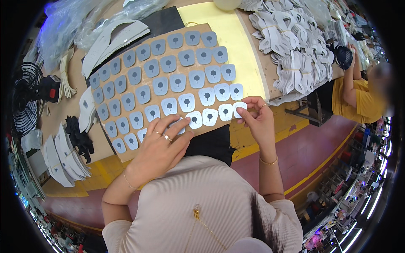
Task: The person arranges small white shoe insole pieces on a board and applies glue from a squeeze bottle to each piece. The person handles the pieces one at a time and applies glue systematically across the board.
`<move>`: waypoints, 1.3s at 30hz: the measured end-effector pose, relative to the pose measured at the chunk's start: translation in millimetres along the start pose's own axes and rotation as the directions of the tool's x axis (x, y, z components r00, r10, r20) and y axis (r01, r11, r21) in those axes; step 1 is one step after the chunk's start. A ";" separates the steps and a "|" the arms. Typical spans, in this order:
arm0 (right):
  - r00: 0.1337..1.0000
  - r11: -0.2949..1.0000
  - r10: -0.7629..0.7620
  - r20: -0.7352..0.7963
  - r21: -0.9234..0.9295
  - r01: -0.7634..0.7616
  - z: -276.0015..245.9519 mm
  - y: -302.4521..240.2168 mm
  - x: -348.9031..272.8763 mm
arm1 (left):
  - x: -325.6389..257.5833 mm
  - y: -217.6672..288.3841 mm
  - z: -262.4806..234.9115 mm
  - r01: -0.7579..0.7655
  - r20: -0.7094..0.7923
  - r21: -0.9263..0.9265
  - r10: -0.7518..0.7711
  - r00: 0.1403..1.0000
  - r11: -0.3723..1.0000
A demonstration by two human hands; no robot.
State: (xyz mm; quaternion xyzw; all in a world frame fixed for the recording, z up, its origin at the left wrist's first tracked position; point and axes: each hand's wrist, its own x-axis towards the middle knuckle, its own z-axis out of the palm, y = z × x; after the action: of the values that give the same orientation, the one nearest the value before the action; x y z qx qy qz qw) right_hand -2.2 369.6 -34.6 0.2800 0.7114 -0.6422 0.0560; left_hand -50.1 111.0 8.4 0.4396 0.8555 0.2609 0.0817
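A brown cardboard sheet (123, 157) lies before me at the table's near edge, bearing rows of small light-grey patches, each with a dark tree-like mark. At the right end of the nearest row, my right hand (259, 120) pinches one rounded grey patch (240, 109) between thumb and fingers. My left hand (162, 145) rests over the nearest row with its fingers spread. Its fingertips reach a partly covered patch (179, 127), and the palm hides others in that row.
Bundled white cut pieces (291, 46) are piled at the right, beyond a yellow sheet (251, 63). White dotted panels (114, 40) and plastic bags (67, 31) lie at the far left. A black fan (26, 99) stands left; a person in yellow (365, 99) works at the right.
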 end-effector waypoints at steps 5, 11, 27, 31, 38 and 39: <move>0.999 0.994 0.004 0.039 0.108 -0.009 -0.2 5.4 2.5 | -1.1 -5.4 3.7 -0.080 0.040 0.089 0.076 0.996 0.993; 0.999 0.995 -0.028 0.044 0.096 0.024 -0.4 10.4 3.5 | 4.3 -7.1 10.0 -0.193 0.110 0.171 0.176 0.978 0.966; 0.953 0.979 -0.199 -0.227 -0.003 0.204 -11.4 -2.9 -1.2 | -5.6 -22.7 -24.6 -0.051 -0.056 -0.039 0.048 0.997 0.998; 0.884 0.878 -0.438 -0.165 -0.288 0.382 -10.4 -42.5 15.6 | -45.9 -50.6 -38.0 0.310 -0.475 -0.258 -0.399 0.784 0.915; 0.396 -0.121 -0.778 0.487 -0.735 0.667 51.5 -144.9 90.0 | -115.2 -67.1 -22.7 0.375 -0.521 -0.674 -0.769 0.370 0.637; 0.366 -0.297 -0.740 0.564 -0.762 0.575 59.4 -151.6 105.8 | -122.5 -67.6 -20.0 0.387 -0.509 -0.689 -0.789 0.344 0.613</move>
State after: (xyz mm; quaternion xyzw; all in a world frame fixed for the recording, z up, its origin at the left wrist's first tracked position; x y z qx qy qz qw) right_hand -178.7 345.2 42.6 -0.2194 0.9516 0.0234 -0.2139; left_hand -31.9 -26.1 -20.6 -0.1062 0.8123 0.5634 -0.1074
